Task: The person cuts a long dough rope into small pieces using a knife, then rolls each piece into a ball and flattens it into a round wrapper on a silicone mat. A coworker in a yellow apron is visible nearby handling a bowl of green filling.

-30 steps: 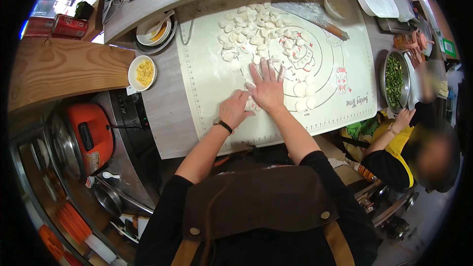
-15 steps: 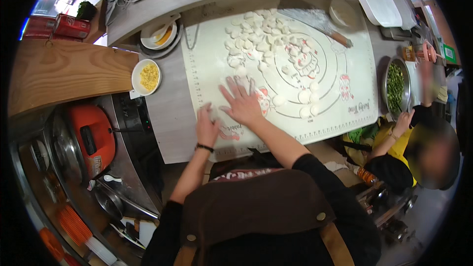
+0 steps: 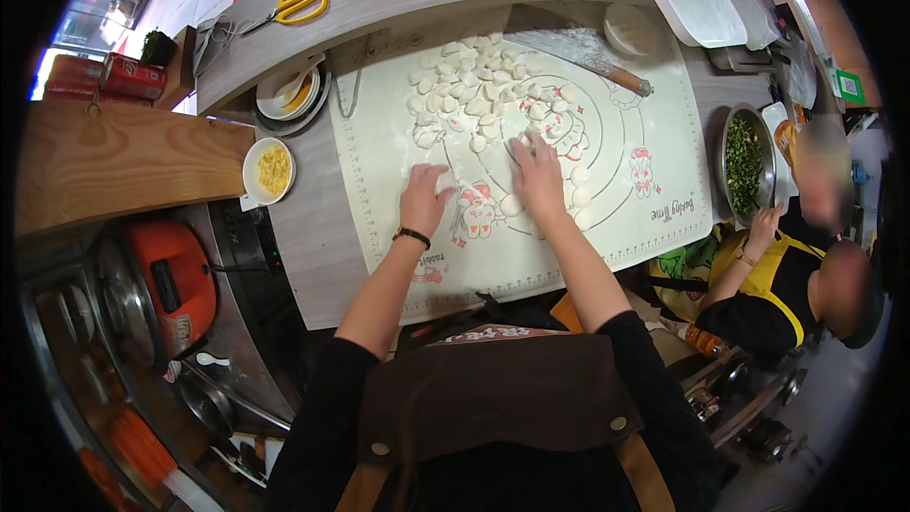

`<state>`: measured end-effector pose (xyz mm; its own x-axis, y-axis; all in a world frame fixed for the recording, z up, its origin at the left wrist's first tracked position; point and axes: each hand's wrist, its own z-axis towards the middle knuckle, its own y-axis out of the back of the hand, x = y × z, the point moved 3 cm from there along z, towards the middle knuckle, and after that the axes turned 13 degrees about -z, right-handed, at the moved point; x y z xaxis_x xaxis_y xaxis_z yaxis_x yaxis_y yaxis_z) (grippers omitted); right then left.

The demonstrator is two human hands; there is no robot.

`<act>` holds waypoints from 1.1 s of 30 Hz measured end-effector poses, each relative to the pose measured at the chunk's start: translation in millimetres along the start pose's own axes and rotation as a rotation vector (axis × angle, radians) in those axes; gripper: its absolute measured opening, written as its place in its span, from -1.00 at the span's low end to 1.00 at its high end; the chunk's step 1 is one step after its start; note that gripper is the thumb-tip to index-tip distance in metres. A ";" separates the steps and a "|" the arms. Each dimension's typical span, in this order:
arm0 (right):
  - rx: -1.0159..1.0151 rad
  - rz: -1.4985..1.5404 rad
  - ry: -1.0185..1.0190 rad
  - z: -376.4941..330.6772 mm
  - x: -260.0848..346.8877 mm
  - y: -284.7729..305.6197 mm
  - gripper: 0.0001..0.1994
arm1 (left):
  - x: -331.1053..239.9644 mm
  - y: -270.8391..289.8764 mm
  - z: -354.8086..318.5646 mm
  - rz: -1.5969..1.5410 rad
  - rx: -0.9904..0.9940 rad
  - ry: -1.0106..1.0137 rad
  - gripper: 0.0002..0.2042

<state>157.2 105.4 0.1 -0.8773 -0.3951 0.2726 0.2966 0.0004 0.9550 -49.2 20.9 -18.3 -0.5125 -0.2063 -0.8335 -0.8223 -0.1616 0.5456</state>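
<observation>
Left hand [image 3: 424, 201]: open, fingers loosely bent, nothing in them that I can see, over the mat's left side.
Right hand [image 3: 538, 178]: open too, fingers apart and curved, nearer the middle of the pale mat [image 3: 498, 264].
Dough pieces [image 3: 464, 85]: small, white, strewn over the mat's far left part, beyond both hands; a few lie right of the right hand.
Broad knife [image 3: 569, 50]: far right, wooden handle pointing right.
</observation>
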 end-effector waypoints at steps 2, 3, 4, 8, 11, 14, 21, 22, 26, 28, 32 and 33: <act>0.049 0.132 -0.056 10.3 -7.7 -6.6 -0.56 | -4.5 3.0 -16.4 0.008 0.031 0.077 -0.65; 0.112 0.219 -0.087 12.4 -9.1 -5.8 -0.57 | -4.2 5.0 -22.8 0.019 0.009 0.065 -0.65; 0.176 0.305 -0.119 12.9 -10.6 -6.2 -0.59 | -3.2 7.2 -27.6 0.026 0.013 0.081 -0.64; 0.070 0.324 -0.150 -4.9 -43.9 -7.7 -0.63 | -3.9 15.5 -36.4 0.018 0.025 0.117 -0.64; 0.009 0.252 -0.040 0.0 -39.2 6.4 -0.62 | -5.1 17.1 -36.2 0.030 0.069 0.128 -0.65; 0.181 0.248 -0.031 11.3 -44.0 -3.3 -0.56 | -2.8 12.5 -32.5 0.035 0.066 0.066 -0.66; 0.331 0.282 -0.011 5.1 -25.5 22.3 -0.65 | -6.4 14.4 -33.3 0.048 0.124 0.054 -0.66; 0.342 0.319 0.016 3.4 -27.4 24.1 -0.65 | -6.6 13.9 -33.2 0.022 0.157 0.057 -0.65; 0.409 0.262 0.174 4.3 -36.1 15.2 -0.62 | -5.0 17.3 -32.6 -0.007 0.218 0.015 -0.65; 0.513 0.134 0.069 5.9 -36.2 16.0 -0.62 | -3.4 18.8 -33.3 0.044 0.211 0.016 -0.65; 0.280 0.021 0.134 11.2 -13.4 31.8 -0.54 | -2.9 20.0 -35.0 0.112 0.179 0.069 -0.66; 0.198 -0.048 0.157 13.9 -4.3 27.6 -0.50 | -1.0 18.3 -34.5 0.111 0.170 0.067 -0.66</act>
<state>163.9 119.9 26.9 -0.8146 -0.5369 0.2194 0.1628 0.1515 0.9750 -55.3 -15.2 -4.5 -0.5890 -0.2782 -0.7587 -0.7948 0.0300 0.6061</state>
